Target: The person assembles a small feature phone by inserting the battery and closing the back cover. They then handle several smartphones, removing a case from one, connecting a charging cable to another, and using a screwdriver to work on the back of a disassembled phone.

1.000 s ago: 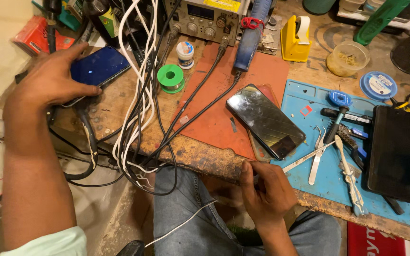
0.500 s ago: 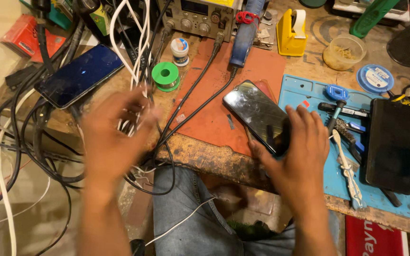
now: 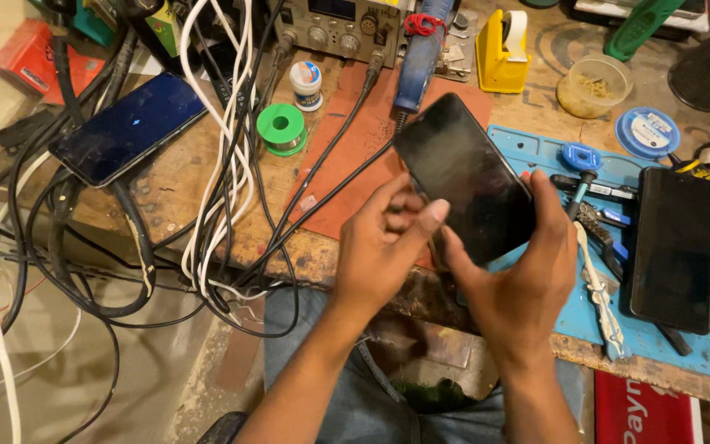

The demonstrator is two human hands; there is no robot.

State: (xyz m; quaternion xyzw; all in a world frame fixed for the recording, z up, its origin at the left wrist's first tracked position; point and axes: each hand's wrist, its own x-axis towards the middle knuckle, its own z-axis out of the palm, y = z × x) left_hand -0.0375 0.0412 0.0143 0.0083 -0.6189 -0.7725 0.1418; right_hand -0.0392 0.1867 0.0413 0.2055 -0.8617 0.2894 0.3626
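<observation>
My right hand (image 3: 518, 279) holds a black smartphone (image 3: 463, 177) tilted up above the orange work mat (image 3: 347, 173), gripping its near right edge. My left hand (image 3: 388, 247) touches the phone's near left edge with fingertips and thumb. A second, blue smartphone (image 3: 129, 127) lies face up at the left of the bench among black and white cables (image 3: 223, 164).
A green solder spool (image 3: 280, 128) and small white jar (image 3: 306, 85) sit behind the mat. A blue mat (image 3: 618, 271) at right carries screwdrivers, tweezers and a black box (image 3: 674, 247). A yellow tape dispenser (image 3: 503, 53) and a bench power unit (image 3: 338, 29) stand at the back.
My left hand left the blue phone at the left and came to the middle. Both hands lifted the black phone off the orange mat.
</observation>
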